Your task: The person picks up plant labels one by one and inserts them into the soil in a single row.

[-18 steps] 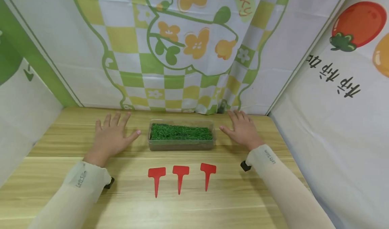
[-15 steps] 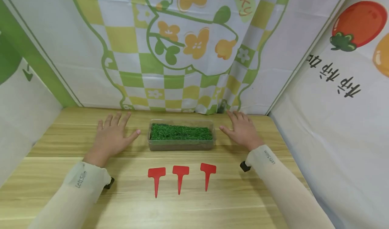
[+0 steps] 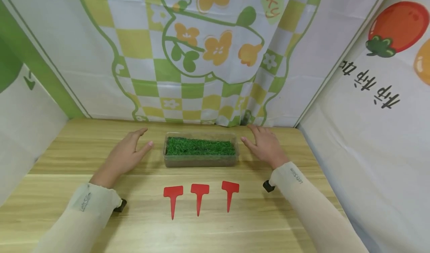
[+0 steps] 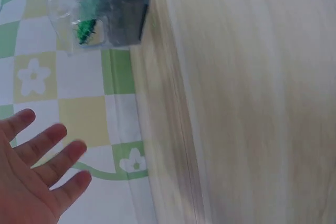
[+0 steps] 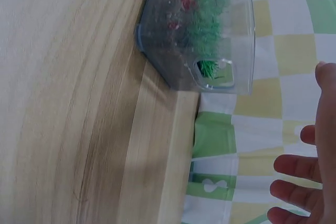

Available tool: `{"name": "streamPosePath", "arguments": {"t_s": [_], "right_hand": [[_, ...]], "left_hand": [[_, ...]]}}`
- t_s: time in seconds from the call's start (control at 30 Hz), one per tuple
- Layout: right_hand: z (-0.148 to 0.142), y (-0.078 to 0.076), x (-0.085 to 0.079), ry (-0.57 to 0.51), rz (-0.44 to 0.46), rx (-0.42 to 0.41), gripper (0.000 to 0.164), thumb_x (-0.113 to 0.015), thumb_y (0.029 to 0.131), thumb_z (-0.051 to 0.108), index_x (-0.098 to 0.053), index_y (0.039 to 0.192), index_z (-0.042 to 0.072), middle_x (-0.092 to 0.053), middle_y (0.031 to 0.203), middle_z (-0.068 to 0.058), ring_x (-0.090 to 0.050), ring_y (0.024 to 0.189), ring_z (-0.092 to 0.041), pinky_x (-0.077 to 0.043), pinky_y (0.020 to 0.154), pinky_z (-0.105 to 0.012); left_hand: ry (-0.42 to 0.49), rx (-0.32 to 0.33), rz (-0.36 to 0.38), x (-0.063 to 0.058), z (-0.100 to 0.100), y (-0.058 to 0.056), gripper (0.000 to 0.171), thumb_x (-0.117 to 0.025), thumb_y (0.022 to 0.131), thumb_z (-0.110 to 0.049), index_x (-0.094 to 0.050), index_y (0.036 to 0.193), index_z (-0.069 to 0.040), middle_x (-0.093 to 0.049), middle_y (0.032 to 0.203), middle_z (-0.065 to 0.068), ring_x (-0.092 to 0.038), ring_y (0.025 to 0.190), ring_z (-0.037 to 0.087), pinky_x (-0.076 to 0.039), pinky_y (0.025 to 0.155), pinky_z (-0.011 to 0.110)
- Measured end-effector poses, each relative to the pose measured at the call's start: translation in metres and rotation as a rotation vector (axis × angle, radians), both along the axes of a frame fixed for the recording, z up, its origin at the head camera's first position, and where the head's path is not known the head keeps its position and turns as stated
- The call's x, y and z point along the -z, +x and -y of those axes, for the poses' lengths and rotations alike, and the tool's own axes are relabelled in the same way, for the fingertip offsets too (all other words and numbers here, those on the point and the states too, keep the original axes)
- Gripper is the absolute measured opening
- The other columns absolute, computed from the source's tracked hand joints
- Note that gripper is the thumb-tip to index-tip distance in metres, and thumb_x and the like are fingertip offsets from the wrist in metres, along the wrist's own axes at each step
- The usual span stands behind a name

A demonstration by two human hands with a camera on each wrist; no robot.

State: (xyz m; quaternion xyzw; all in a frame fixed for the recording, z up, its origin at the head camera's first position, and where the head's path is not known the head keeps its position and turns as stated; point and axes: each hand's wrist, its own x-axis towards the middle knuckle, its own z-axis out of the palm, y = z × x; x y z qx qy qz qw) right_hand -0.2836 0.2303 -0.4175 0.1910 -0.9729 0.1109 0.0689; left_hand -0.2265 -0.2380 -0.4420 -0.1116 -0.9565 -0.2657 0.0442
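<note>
A clear plastic box point(image 3: 201, 161) with green artificial grass point(image 3: 199, 146) in it stands at the middle back of the table. To its left, my left hand point(image 3: 122, 156) is held with palm turned toward the box, apart from it. My right hand point(image 3: 267, 144) is on the box's other side, fingers spread and also not touching it. Both wrist views show empty hands, with the box's end wall and its cutout point(image 5: 215, 73) in the right one. In front of the box lie three red T-shaped plant labels point(image 3: 173, 191), point(image 3: 199, 189), point(image 3: 230, 187), stems toward me.
A light wood table point(image 3: 201, 234) carries everything. Behind it hangs a checked curtain point(image 3: 168, 70) with flower prints. A white printed cloth point(image 3: 376, 141) borders the right side, and another white cloth point(image 3: 30, 133) the left.
My left hand has turned from palm down to palm facing the box. My right hand has shifted slightly left toward the box. The box and red labels stay where they were.
</note>
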Motion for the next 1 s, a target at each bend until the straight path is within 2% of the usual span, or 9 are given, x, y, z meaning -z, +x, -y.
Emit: {"name": "streamPosePath", "arguments": {"t_s": [0.13, 0.27, 0.47, 0.67, 0.87, 1.0], "right_hand": [[0.004, 0.002, 0.001, -0.057, -0.023, -0.031, 0.066, -0.046, 0.103, 0.054, -0.045, 0.149, 0.007, -0.052, 0.146, -0.017, -0.048, 0.136, -0.037, -0.037, 0.112, -0.056], [0.007, 0.003, 0.004, -0.084, -0.037, -0.047, 0.063, -0.049, 0.102, 0.052, -0.047, 0.148, 0.009, -0.057, 0.141, -0.016, -0.054, 0.130, -0.035, -0.042, 0.107, -0.056], [0.012, 0.007, 0.003, -0.104, -0.029, -0.086, 0.060, -0.052, 0.102, 0.049, -0.049, 0.146, 0.008, -0.061, 0.135, -0.016, -0.061, 0.118, -0.031, -0.048, 0.100, -0.053], [0.014, 0.010, 0.011, -0.113, -0.012, -0.112, 0.071, -0.039, 0.102, 0.061, -0.048, 0.147, 0.007, -0.062, 0.134, -0.016, -0.062, 0.117, -0.030, -0.049, 0.099, -0.052], [0.015, 0.011, 0.015, -0.131, -0.018, -0.123, 0.063, -0.047, 0.103, 0.051, -0.049, 0.146, 0.005, -0.063, 0.131, -0.017, -0.062, 0.116, -0.031, -0.049, 0.100, -0.053], [0.016, 0.011, 0.017, -0.120, -0.024, -0.136, 0.061, -0.047, 0.104, 0.050, -0.048, 0.147, 0.006, -0.063, 0.131, -0.017, -0.062, 0.117, -0.030, -0.049, 0.100, -0.052]], "left_hand": [[0.102, 0.014, 0.019, 0.000, -0.004, 0.003, 0.075, -0.035, 0.104, -0.058, -0.025, 0.159, -0.008, -0.040, 0.152, 0.027, -0.040, 0.137, 0.049, -0.035, 0.105, 0.069], [0.144, 0.036, 0.016, -0.002, -0.009, 0.005, 0.071, -0.036, 0.104, -0.057, -0.028, 0.158, -0.011, -0.040, 0.154, 0.022, -0.042, 0.137, 0.044, -0.037, 0.104, 0.068], [0.176, 0.068, 0.002, -0.001, -0.015, 0.010, 0.065, -0.037, 0.106, -0.052, -0.029, 0.158, -0.013, -0.040, 0.154, 0.020, -0.043, 0.136, 0.043, -0.035, 0.104, 0.069], [0.208, 0.082, 0.001, 0.001, -0.019, 0.013, 0.062, -0.039, 0.106, -0.050, -0.032, 0.158, -0.016, -0.042, 0.153, 0.018, -0.044, 0.135, 0.040, -0.037, 0.102, 0.069], [0.219, 0.108, -0.006, 0.000, -0.023, 0.011, 0.061, -0.040, 0.106, -0.048, -0.032, 0.157, -0.016, -0.042, 0.153, 0.019, -0.044, 0.135, 0.041, -0.037, 0.102, 0.069], [0.222, 0.116, -0.020, -0.004, -0.026, 0.010, 0.060, -0.041, 0.106, -0.048, -0.033, 0.157, -0.016, -0.043, 0.152, 0.018, -0.045, 0.135, 0.041, -0.037, 0.103, 0.068]]}}
